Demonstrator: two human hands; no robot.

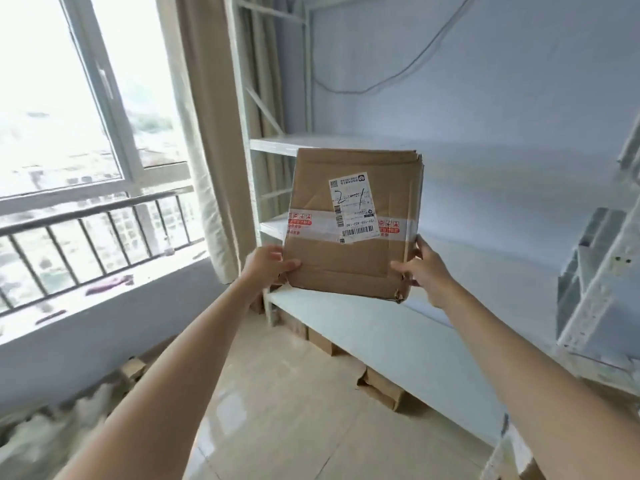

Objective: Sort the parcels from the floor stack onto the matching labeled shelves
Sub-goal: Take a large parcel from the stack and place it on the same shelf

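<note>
Cardboard parcel (349, 233) between curled fingers (403, 268)

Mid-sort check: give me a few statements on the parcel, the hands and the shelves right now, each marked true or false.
1. Both hands hold the parcel. True: left hand and right hand grip its lower corners.
2. The parcel rests on a shelf. False: it is held in the air before the white shelving.
3. A white shipping label is on the parcel's facing side. True.
4. The parcel is a plastic bag. False: it is brown cardboard.
5. Cardboard boxes sit under the lowest shelf. True.
</note>
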